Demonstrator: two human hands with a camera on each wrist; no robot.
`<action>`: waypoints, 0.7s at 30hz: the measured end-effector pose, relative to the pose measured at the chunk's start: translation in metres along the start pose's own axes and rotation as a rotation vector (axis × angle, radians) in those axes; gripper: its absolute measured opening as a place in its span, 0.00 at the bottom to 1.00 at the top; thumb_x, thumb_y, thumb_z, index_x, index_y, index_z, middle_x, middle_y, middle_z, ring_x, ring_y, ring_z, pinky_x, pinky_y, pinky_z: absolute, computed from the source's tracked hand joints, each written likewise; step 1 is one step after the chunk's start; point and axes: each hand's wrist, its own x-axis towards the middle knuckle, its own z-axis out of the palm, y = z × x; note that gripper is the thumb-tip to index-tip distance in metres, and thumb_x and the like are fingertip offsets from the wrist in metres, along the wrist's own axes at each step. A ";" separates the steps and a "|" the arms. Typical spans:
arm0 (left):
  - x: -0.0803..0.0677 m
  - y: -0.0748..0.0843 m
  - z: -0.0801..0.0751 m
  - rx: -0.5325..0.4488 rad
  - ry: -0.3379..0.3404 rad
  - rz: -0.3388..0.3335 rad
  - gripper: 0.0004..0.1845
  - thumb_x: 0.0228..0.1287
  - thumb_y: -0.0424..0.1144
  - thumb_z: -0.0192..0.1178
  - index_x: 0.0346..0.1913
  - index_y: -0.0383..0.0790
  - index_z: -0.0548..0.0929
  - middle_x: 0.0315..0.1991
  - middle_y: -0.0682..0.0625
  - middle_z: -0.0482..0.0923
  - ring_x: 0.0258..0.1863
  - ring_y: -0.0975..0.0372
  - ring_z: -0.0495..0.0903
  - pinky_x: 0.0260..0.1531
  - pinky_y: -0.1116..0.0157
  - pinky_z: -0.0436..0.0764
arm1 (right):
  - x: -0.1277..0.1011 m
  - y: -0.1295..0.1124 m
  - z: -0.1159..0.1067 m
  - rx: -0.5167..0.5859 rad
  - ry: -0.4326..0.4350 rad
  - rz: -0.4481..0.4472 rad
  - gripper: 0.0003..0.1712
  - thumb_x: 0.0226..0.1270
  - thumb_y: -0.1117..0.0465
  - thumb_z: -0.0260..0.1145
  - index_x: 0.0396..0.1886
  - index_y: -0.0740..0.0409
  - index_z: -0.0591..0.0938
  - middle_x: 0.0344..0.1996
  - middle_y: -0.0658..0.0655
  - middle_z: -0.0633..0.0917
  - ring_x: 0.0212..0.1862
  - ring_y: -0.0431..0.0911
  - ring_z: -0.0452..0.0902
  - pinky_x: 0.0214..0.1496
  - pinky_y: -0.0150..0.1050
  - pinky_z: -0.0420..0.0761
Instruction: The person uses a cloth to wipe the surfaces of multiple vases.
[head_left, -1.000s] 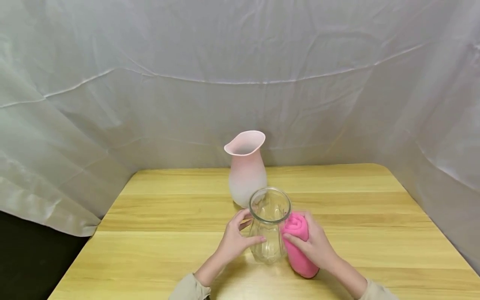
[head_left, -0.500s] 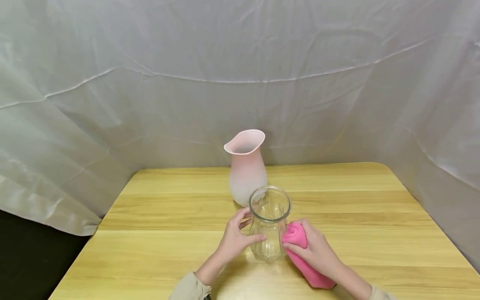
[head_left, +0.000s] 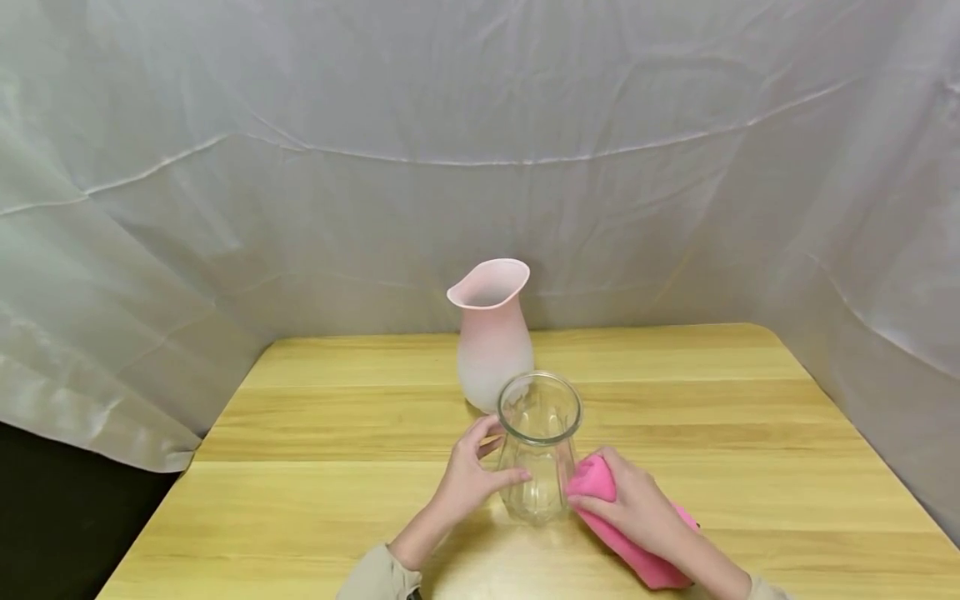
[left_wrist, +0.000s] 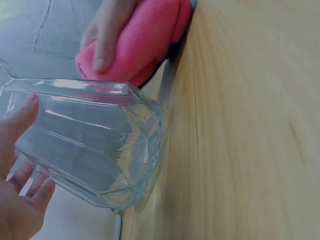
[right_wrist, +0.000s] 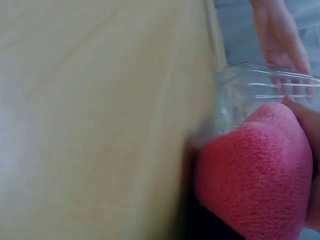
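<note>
A clear glass vase (head_left: 537, 467) with a round rim stands upright on the wooden table. My left hand (head_left: 470, 479) holds its left side, thumb on the near face and fingers round the back; the left wrist view shows the thumb (left_wrist: 22, 117) against the ribbed glass. On the right, my right hand (head_left: 633, 504) grips a bundled pink fleecy cloth (head_left: 630, 550), its upper end close against the vase's side. From the right wrist camera, the cloth (right_wrist: 260, 175) hides most of that hand and the vase's lower part. A dark edge shows beneath the cloth.
Behind the glass vase stands a pink-and-white vase (head_left: 495, 354) with a flared, wavy mouth. The wooden table (head_left: 337, 425) ends at a grey hanging curtain (head_left: 360, 208) at the back and sides.
The right hand has moved slightly down along the vase's right side. The cloth has tipped from near upright to slanting, its lower end swinging right toward the wrist. The left hand stays put.
</note>
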 end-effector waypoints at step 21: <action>0.001 0.003 0.001 0.012 0.004 -0.017 0.35 0.38 0.26 0.71 0.55 0.33 0.71 0.53 0.43 0.71 0.53 0.52 0.69 0.57 0.59 0.71 | 0.005 -0.014 0.009 0.092 0.294 -0.215 0.29 0.43 0.64 0.74 0.47 0.60 0.72 0.35 0.51 0.81 0.36 0.36 0.76 0.33 0.32 0.81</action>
